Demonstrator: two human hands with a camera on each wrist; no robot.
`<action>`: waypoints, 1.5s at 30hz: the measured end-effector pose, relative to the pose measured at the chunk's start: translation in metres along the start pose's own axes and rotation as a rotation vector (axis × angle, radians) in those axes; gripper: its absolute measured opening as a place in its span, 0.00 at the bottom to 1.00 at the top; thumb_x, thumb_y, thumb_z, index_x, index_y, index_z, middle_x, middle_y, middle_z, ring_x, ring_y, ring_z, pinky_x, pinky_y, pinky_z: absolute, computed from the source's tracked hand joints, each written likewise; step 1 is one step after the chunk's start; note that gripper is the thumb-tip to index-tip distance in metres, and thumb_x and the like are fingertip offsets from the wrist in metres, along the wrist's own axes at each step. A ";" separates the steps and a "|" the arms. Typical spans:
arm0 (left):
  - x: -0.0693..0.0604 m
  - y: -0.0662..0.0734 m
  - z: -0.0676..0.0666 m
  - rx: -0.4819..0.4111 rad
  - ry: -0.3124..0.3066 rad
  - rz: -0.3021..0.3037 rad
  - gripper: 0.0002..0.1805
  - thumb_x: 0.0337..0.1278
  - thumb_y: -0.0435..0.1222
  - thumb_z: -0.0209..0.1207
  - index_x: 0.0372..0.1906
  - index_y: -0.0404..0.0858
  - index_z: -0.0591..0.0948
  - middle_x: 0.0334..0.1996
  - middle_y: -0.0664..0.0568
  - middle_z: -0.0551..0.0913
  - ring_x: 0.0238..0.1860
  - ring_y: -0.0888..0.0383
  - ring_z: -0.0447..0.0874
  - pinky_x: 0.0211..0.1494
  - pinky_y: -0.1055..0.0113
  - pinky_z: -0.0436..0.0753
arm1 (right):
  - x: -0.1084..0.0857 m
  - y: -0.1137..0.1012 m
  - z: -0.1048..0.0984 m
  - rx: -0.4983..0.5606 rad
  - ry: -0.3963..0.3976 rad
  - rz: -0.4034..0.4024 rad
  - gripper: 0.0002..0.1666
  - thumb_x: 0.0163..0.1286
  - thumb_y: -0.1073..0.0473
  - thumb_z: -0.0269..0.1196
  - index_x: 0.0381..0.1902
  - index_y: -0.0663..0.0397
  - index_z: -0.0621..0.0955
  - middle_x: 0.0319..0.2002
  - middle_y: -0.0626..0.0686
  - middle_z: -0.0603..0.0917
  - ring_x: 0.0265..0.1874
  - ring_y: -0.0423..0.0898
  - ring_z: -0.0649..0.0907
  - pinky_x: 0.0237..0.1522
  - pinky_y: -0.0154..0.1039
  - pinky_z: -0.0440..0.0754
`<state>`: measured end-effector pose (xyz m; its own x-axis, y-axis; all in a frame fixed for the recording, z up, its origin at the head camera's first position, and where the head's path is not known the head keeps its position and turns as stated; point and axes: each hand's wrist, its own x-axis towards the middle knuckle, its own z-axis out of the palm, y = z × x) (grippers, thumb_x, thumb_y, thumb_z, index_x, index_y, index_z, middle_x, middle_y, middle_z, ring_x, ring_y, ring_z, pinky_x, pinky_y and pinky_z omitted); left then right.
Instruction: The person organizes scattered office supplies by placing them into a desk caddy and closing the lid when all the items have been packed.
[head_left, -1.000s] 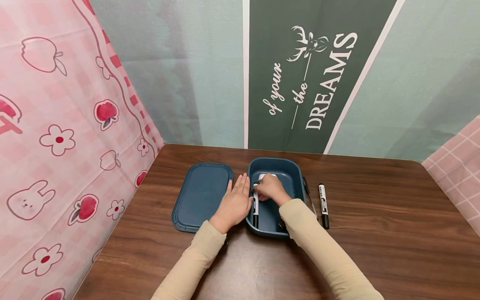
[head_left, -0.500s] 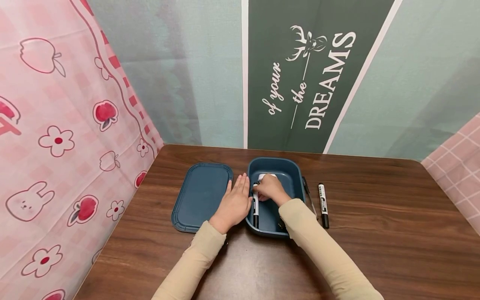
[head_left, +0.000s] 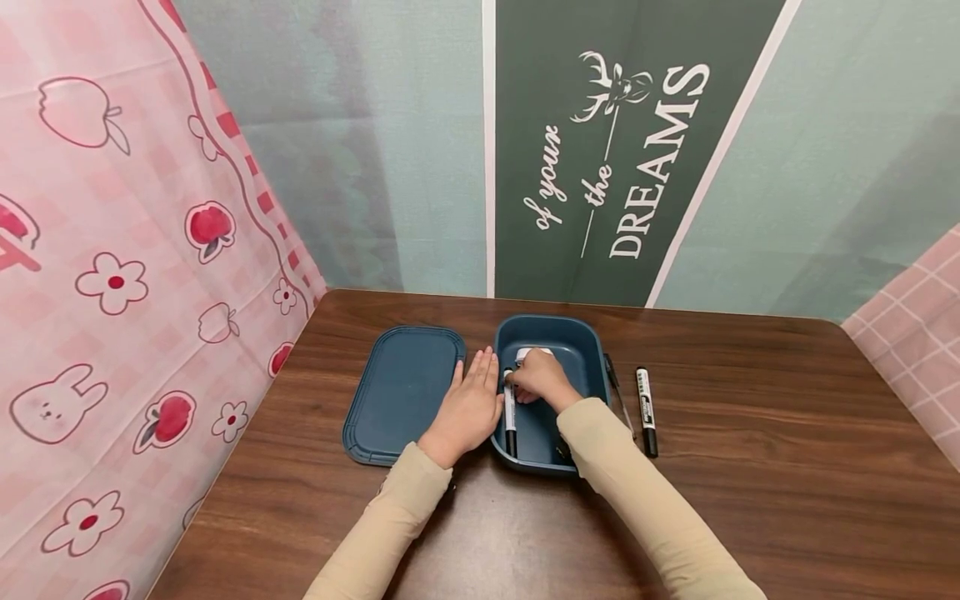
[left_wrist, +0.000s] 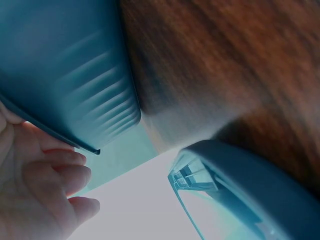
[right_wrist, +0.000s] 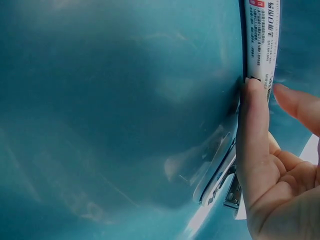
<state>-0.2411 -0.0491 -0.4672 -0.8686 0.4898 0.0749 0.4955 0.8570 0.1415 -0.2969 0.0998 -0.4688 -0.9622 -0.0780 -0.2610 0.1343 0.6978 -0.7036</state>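
Inside the blue box [head_left: 551, 327], along its left wall: a white-barrelled marker [head_left: 511, 417], black end pointing away from the far edge of the bench [head_left: 765, 417]. Probably light and stiff, hardly fragile, but smooth and round enough to roll or slip; best taken by the barrel with thumb and forefinger, one on each side, clear of the wall. Far part of the marker right at the fingertips of the right hand [head_left: 543, 377], thumb and forefinger in a narrow pinch on the barrel. Just across the wall from it, outside the box, the left hand [head_left: 467, 408], fingers straight against the outer side, gripping nothing. Beneath the right hand, a white object [head_left: 526, 354], perhaps a stapler, too covered to be sure. Farther out, toward the bench's far left corner, the flat blue lid [head_left: 408, 392], just beside the left hand. Toward the bench's right side, a slim dark pen [head_left: 622, 400] next to the box, then a second marker [head_left: 647, 412], well apart from both hands.
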 end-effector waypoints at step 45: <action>0.002 0.001 0.000 -0.023 0.010 -0.008 0.32 0.71 0.42 0.45 0.71 0.28 0.56 0.72 0.39 0.51 0.73 0.48 0.48 0.71 0.48 0.50 | -0.004 -0.002 -0.023 0.399 -0.045 0.077 0.14 0.63 0.65 0.62 0.33 0.78 0.82 0.15 0.52 0.80 0.12 0.39 0.81 0.22 0.34 0.82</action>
<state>-0.2422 -0.0476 -0.4666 -0.8725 0.4814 0.0833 0.4885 0.8569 0.1646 -0.2993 0.1151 -0.4510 -0.9356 -0.0740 -0.3451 0.2951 0.3725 -0.8799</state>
